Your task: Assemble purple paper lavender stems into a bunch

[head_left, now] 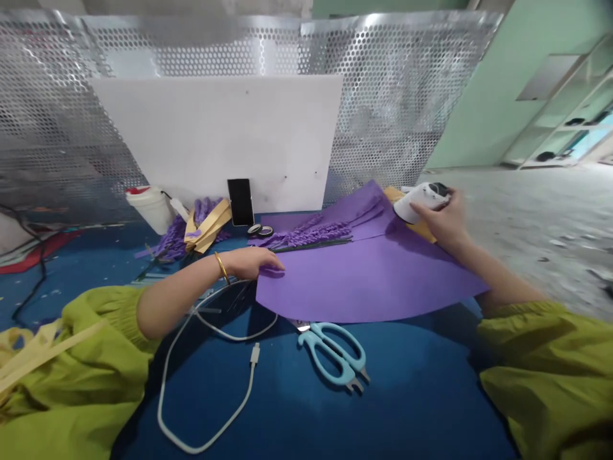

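Observation:
A large purple paper sheet (pixel 364 281) lies across the blue table (pixel 297 402). My left hand (pixel 251 261) rests flat on the sheet's left edge, fingers stretched out, a gold bangle on the wrist. My right hand (pixel 443 220) is closed around a white device with a dark tip (pixel 421 199) at the sheet's far right corner, above something yellow. Purple fringed paper flowers on green stems (pixel 311 235) lie on the sheet's far side.
Light blue scissors (pixel 335 351) lie just below the sheet. A white cable (pixel 211 383) loops at the front left. A phone (pixel 240 201) leans on a white board, with tape rolls (pixel 260 230), yellow ribbon (pixel 208 225) and a white tub (pixel 151 206) nearby.

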`<state>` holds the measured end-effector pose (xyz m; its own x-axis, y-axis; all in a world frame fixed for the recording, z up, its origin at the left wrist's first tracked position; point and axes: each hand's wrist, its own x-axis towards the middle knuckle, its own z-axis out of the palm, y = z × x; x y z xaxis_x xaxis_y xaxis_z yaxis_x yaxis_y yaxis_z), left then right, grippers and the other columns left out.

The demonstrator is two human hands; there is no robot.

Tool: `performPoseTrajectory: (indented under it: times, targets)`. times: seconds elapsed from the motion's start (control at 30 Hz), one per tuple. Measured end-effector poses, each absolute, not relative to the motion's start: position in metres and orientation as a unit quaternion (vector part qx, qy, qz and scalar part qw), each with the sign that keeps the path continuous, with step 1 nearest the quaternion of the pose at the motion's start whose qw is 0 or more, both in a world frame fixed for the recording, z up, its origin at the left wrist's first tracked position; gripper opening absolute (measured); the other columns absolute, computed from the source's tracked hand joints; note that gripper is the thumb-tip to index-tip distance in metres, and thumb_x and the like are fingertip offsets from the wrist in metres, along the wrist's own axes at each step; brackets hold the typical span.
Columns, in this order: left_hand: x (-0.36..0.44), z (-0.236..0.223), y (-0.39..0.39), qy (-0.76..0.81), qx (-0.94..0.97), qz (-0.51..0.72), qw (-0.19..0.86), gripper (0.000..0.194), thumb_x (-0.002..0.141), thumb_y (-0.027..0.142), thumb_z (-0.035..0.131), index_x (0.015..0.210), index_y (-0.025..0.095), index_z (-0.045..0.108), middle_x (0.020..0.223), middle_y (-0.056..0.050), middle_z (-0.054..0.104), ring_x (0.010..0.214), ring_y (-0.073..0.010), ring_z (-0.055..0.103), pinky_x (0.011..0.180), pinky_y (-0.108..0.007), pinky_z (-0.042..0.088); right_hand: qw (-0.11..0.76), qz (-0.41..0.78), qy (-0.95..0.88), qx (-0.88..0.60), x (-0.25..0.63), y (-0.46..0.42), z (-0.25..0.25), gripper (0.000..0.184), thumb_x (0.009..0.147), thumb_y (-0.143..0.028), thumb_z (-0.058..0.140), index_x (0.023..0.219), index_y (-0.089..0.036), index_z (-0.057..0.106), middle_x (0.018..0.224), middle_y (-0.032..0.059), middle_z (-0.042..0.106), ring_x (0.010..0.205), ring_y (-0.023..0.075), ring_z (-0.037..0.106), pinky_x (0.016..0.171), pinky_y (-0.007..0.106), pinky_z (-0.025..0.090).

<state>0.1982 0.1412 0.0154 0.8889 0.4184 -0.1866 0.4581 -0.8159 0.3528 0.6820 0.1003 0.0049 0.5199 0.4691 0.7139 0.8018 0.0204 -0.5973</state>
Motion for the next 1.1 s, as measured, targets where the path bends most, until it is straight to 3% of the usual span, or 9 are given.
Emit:
performPoseTrajectory:
  times: [0.17,0.33,0.43,0.57,0.73,0.87,0.93,1.1]
  targets:
    - [0.207,0.038,0.158,0.400,0.902,-0.011,0.161,0.051,0.067,-0.001,0.051,0.099,0.027,0.078,0.100,0.000,0.077,0.093,-0.0187,0.070,0.080,-0.022,0.050,0.471,-0.108,-0.462,-0.743,0.660,0.085,-0.003,0.075,0.063,-0.041,0.080,0.128,-0.014,0.053,0.107,0.0119,0.066,0.087,0.0233,0.062,0.081,0.036,0.048]
    - [0.237,0.030,0.179,0.498,0.864,0.054,0.042,0.027,0.078,0.019,0.057,0.095,0.020,0.078,0.103,-0.009,0.076,0.106,-0.0265,0.065,0.089,-0.030,0.048,0.411,-0.060,-0.480,-0.773,0.646,0.080,-0.012,0.078,0.062,-0.043,0.082,0.131,-0.021,0.051,0.105,0.0081,0.066,0.089,0.0242,0.063,0.081,0.035,0.047]
    - [0.248,0.015,0.188,0.521,0.851,0.060,0.001,0.026,0.082,0.026,0.057,0.095,0.018,0.078,0.105,-0.013,0.074,0.108,-0.0286,0.064,0.089,-0.033,0.048,0.391,-0.034,-0.478,-0.786,0.644,0.080,-0.020,0.081,0.061,-0.043,0.082,0.132,-0.022,0.050,0.100,0.0075,0.067,0.091,0.0264,0.063,0.083,0.037,0.047]
    - [0.255,-0.001,0.193,0.504,0.863,0.029,0.002,0.028,0.084,0.041,0.059,0.092,0.022,0.077,0.102,-0.010,0.075,0.102,-0.0269,0.066,0.083,-0.032,0.049,0.359,-0.032,-0.491,-0.793,0.641,0.080,-0.030,0.080,0.065,-0.046,0.079,0.134,-0.022,0.046,0.108,0.0101,0.066,0.098,0.0284,0.063,0.087,0.038,0.047]
    - [0.266,-0.013,0.194,0.499,0.867,-0.017,-0.008,0.021,0.085,0.031,0.062,0.095,0.017,0.073,0.106,-0.013,0.072,0.105,-0.0278,0.065,0.089,-0.038,0.049,0.341,-0.050,-0.512,-0.787,0.641,0.080,-0.036,0.080,0.068,-0.044,0.077,0.137,-0.020,0.042,0.110,0.0122,0.066,0.099,0.0288,0.063,0.085,0.038,0.048]
    - [0.271,-0.013,0.193,0.507,0.861,-0.030,-0.014,0.034,0.094,0.040,0.056,0.111,0.012,0.065,0.113,-0.012,0.068,0.105,-0.0233,0.064,0.094,-0.045,0.049,0.348,-0.048,-0.513,-0.784,0.639,0.079,-0.036,0.080,0.068,-0.043,0.077,0.136,-0.020,0.043,0.114,0.0123,0.065,0.101,0.0292,0.063,0.085,0.037,0.048]
    - [0.271,-0.011,0.193,0.507,0.861,-0.024,-0.011,0.034,0.094,0.039,0.054,0.114,0.013,0.064,0.114,-0.012,0.068,0.106,-0.0236,0.064,0.093,-0.043,0.049,0.350,-0.049,-0.514,-0.781,0.638,0.079,-0.036,0.078,0.068,-0.043,0.077,0.135,-0.019,0.044,0.116,0.0129,0.065,0.104,0.0296,0.062,0.086,0.037,0.047]
    - [0.265,-0.005,0.192,0.491,0.870,-0.031,0.020,0.025,0.085,0.040,0.062,0.093,0.019,0.073,0.103,-0.010,0.073,0.102,-0.0251,0.066,0.081,-0.031,0.048,0.361,-0.049,-0.515,-0.776,0.635,0.078,-0.035,0.077,0.068,-0.044,0.077,0.134,-0.020,0.045,0.116,0.0122,0.065,0.103,0.0289,0.063,0.086,0.036,0.047]
